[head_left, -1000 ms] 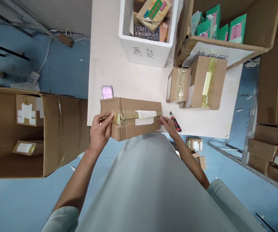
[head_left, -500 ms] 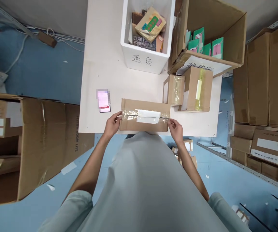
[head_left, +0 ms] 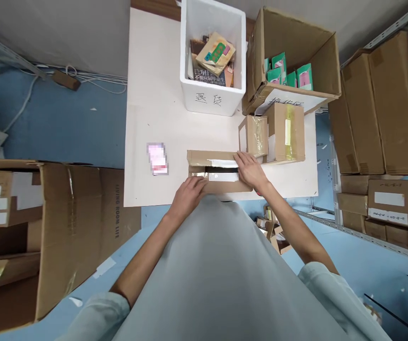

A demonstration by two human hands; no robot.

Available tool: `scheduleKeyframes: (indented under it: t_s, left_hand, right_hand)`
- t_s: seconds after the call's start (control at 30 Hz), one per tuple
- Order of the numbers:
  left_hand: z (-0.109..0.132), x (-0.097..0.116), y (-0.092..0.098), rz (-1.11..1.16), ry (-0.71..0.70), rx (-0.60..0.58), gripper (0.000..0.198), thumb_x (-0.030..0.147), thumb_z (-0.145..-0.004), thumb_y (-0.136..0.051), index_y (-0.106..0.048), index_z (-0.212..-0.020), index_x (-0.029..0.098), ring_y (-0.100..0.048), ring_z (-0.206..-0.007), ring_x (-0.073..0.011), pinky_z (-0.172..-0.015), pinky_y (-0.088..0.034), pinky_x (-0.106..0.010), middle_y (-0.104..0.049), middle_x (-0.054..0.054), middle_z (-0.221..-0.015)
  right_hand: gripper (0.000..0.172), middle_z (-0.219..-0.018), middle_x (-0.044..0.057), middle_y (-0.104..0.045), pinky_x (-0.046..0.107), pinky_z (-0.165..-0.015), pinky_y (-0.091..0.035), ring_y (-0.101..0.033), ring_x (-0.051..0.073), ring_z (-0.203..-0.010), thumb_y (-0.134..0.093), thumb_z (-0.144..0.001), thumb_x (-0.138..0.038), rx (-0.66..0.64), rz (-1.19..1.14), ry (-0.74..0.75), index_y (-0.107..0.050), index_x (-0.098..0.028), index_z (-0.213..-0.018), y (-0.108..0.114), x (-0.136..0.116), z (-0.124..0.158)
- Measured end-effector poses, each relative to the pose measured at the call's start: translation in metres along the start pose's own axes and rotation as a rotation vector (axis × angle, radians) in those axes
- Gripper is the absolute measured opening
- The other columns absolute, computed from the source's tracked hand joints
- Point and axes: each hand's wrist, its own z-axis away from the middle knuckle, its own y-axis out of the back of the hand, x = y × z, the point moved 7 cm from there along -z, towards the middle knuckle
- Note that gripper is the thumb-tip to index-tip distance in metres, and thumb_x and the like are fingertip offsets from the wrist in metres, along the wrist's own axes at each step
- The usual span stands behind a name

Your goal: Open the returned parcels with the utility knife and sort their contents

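Observation:
A long cardboard box (head_left: 227, 187) lies at the table's front edge, its two top flaps parted along the middle with a dark gap between them. A split white label and clear tape run along the flap edges. My left hand (head_left: 189, 193) grips the near flap at its left part, fingers curled over the edge. At the right end, my right hand (head_left: 249, 169) has its fingers on the far flap, gripping it. Something small and red shows under the right palm, too little of it to name. The box's contents are hidden.
On the white table (head_left: 161, 118) lie a blurred-out phone-like item (head_left: 157, 159), a white bin (head_left: 209, 99) of books, a large carton (head_left: 292, 28) with green packets, a small box (head_left: 253, 135) and a bigger taped box (head_left: 285, 132). An open carton (head_left: 79, 227) stands left; shelved boxes (head_left: 388, 104) stand right.
The box's top has come open along its middle seam. Both hands have moved from the box's ends onto its flaps, the left to the near flap, the right to the far one.

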Motion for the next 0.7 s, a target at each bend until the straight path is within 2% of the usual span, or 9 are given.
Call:
scheduleKeyframes:
  t_s: [0.1,0.2,0.3,0.37,0.43,0.53,0.7]
  left_hand:
    - [0.005,-0.005,-0.009,-0.041,0.040,-0.002,0.048,0.022,-0.106,-0.058,-0.063,-0.153,0.022,-0.060,-0.142,-0.0395,-0.113,-0.056,-0.059,-0.062,-0.021,-0.156]
    - [-0.003,-0.007,-0.011,-0.110,0.065,-0.001,0.058,0.015,-0.100,-0.060,-0.057,-0.158,0.016,-0.049,-0.154,-0.0436,-0.119,-0.051,-0.060,-0.053,-0.026,-0.164]
    - [-0.023,-0.010,-0.011,-0.207,0.080,-0.068,0.066,0.013,-0.089,-0.072,-0.058,-0.154,0.011,-0.053,-0.148,-0.0481,-0.120,-0.046,-0.064,-0.061,-0.029,-0.150]
    - [-0.035,-0.013,-0.011,-0.279,0.097,-0.133,0.060,0.015,-0.082,-0.079,-0.065,-0.141,0.013,-0.061,-0.132,-0.0480,-0.112,-0.051,-0.063,-0.067,-0.026,-0.132]
    - [-0.041,-0.014,-0.009,-0.341,0.113,-0.181,0.048,0.018,-0.079,-0.083,-0.069,-0.125,0.016,-0.063,-0.119,-0.0456,-0.100,-0.055,-0.059,-0.066,-0.023,-0.121]
    - [-0.036,-0.011,-0.006,-0.369,0.116,-0.197,0.036,0.019,-0.080,-0.083,-0.067,-0.111,0.019,-0.061,-0.112,-0.0421,-0.092,-0.056,-0.054,-0.064,-0.020,-0.118]
    - [-0.014,-0.007,-0.006,-0.315,0.120,-0.165,0.029,0.019,-0.085,-0.079,-0.061,-0.107,0.023,-0.059,-0.108,-0.0384,-0.088,-0.056,-0.051,-0.062,-0.016,-0.116]
  right_hand:
    - [0.050,-0.148,0.026,-0.072,0.048,-0.115,-0.045,-0.067,0.038,-0.134,-0.040,-0.108,-0.014,-0.056,0.022,-0.042,-0.058,-0.006,-0.155,0.021,0.010,-0.013]
    - [0.040,-0.129,0.023,-0.080,0.042,-0.099,-0.049,-0.074,0.038,-0.116,-0.042,-0.114,-0.026,-0.118,0.049,-0.086,-0.064,-0.012,-0.144,0.039,0.020,-0.030]
    - [0.040,-0.124,0.023,-0.081,0.040,-0.092,-0.048,-0.075,0.038,-0.113,-0.043,-0.118,-0.039,-0.169,0.066,-0.105,-0.068,-0.014,-0.137,0.048,0.031,-0.047]
    - [0.042,-0.123,0.023,-0.081,0.039,-0.091,-0.048,-0.075,0.039,-0.114,-0.046,-0.117,-0.046,-0.186,0.069,-0.105,-0.069,-0.015,-0.133,0.050,0.040,-0.058]
    - [0.044,-0.123,0.023,-0.081,0.038,-0.091,-0.048,-0.074,0.039,-0.116,-0.049,-0.116,-0.051,-0.183,0.069,-0.107,-0.070,-0.015,-0.133,0.051,0.051,-0.067]
    - [0.047,-0.125,0.022,-0.081,0.038,-0.092,-0.049,-0.073,0.038,-0.118,-0.055,-0.114,-0.054,-0.172,0.059,-0.113,-0.070,-0.014,-0.133,0.050,0.065,-0.077]
    - [0.051,-0.132,0.023,-0.079,0.039,-0.096,-0.051,-0.073,0.038,-0.121,-0.061,-0.111,-0.056,-0.167,0.014,-0.104,-0.072,-0.013,-0.135,0.051,0.077,-0.086]
